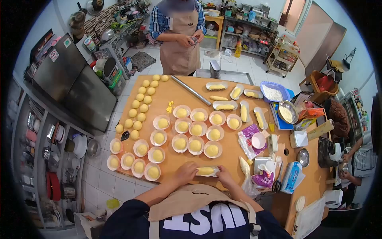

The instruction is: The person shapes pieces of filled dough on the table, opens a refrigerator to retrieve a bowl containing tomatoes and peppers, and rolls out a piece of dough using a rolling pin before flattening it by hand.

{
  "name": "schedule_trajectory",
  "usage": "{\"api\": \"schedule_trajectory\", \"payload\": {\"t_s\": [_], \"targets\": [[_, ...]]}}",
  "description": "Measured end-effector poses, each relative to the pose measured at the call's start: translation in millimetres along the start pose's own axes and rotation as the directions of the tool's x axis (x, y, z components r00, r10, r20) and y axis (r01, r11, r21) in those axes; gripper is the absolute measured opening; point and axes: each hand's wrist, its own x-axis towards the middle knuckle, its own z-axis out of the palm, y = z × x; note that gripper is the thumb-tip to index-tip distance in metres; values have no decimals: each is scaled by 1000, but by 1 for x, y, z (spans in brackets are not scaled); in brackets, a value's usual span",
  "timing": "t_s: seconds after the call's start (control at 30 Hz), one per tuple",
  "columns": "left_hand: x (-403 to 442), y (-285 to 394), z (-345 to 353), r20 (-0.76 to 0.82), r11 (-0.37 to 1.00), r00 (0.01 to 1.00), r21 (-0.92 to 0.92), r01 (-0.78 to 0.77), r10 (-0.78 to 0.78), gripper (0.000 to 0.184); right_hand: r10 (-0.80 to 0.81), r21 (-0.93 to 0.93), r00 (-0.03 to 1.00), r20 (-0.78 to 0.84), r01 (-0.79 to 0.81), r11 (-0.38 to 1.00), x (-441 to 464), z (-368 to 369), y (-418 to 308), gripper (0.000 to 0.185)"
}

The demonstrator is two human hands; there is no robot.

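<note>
At the near edge of the table, an oblong paper baking cup (215, 169) holds a long piece of yellow dough (205, 171). My left hand (186, 173) pinches the cup's left end, and the fingers of my right hand (225, 177) close on its right end. Beyond my hands, round balls of dough (195, 145) sit in round fluted paper cups in loose rows. Farther back lie several more oblong paper cups (224, 105) with long dough pieces in them. One long dough piece (219, 98) lies bare on the wood.
Bare dough balls (135, 104) line the table's (167, 89) left side near a metal rod (191, 90). On the right are a bowl (288, 111), a flour basket (273, 92), a piping bag (244, 171), scissors (277, 179) and a tissue pack (292, 177). A co-worker (181, 40) stands opposite.
</note>
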Motion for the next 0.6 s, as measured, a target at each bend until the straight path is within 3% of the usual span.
{"api": "schedule_trajectory", "payload": {"t_s": [0.07,0.1,0.17,0.23,0.27,0.37,0.47,0.6], "targets": [[-2,-15,25,130,998,990,-40,-46,51,26,-136,-357,991,-22,119,926,-4,8,10,39],[-2,-16,30,170,997,983,-25,-69,72,28,-304,-497,950,-75,228,837,-14,11,4,39],[0,-16,36,247,993,962,0,-121,117,32,-620,-754,778,-97,349,556,-37,13,-18,40],[1,-12,39,291,997,954,19,-74,66,38,-693,-745,718,67,498,443,-35,10,-20,41],[0,-10,41,311,998,950,30,-49,37,41,-720,-729,677,151,569,382,-34,8,-21,42],[-7,-14,48,212,984,974,138,-113,82,47,-593,-700,716,370,634,329,-37,15,-36,44],[-2,-17,52,326,977,945,207,-43,-27,50,-597,-738,689,410,636,227,-16,16,-17,43],[8,-2,35,455,962,881,275,0,-130,46,-554,-758,714,429,618,209,-13,18,-19,43]]}}
